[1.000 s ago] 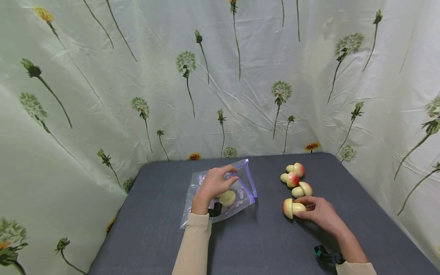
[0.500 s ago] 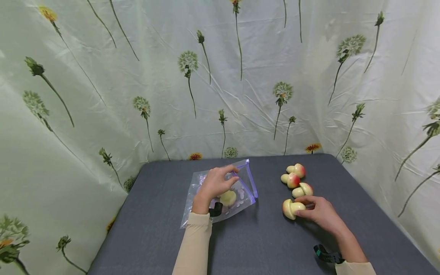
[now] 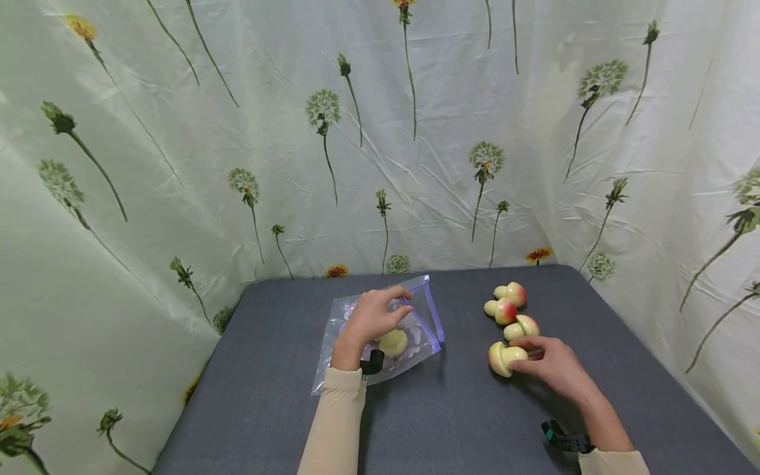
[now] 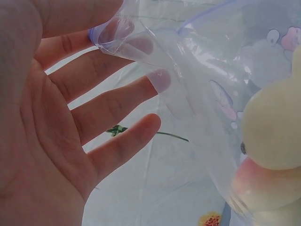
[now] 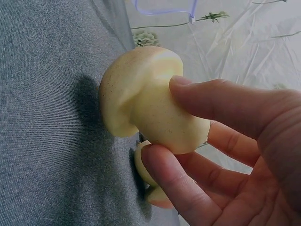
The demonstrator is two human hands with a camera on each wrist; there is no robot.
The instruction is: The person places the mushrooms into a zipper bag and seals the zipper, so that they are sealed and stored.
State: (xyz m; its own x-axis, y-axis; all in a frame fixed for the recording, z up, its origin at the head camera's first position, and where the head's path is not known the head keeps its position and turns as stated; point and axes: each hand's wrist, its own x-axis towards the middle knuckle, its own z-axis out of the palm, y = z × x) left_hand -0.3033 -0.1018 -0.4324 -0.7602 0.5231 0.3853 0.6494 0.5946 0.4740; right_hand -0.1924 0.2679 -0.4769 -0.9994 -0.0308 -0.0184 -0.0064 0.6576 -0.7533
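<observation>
My right hand (image 3: 551, 366) pinches a toy mushroom (image 3: 501, 359) by its pale stem, thumb on one side and fingertip on the other. In the right wrist view this mushroom (image 5: 141, 96) is cream-coloured, its rounded cap pointing away from the palm. A clear zip bag (image 3: 336, 343) with a purple seal lies left of centre, its mouth spread toward the right. My left hand (image 3: 373, 320) grips the bag's upper edge between thumb and index finger, the other fingers spread behind the film. Inside the bag, the left wrist view has cream mushrooms (image 4: 273, 127), one with a pink blush.
Several more red-and-cream toy mushrooms (image 3: 506, 310) lie in a loose row just beyond my right hand. Everything rests on a dark grey table (image 3: 267, 409). A pale curtain (image 3: 285, 145) printed with dandelions hangs behind and on both sides.
The mushroom in my right hand has tilted slightly, its cap turning a little on the stem's axis. My left hand and the bag stay where they were.
</observation>
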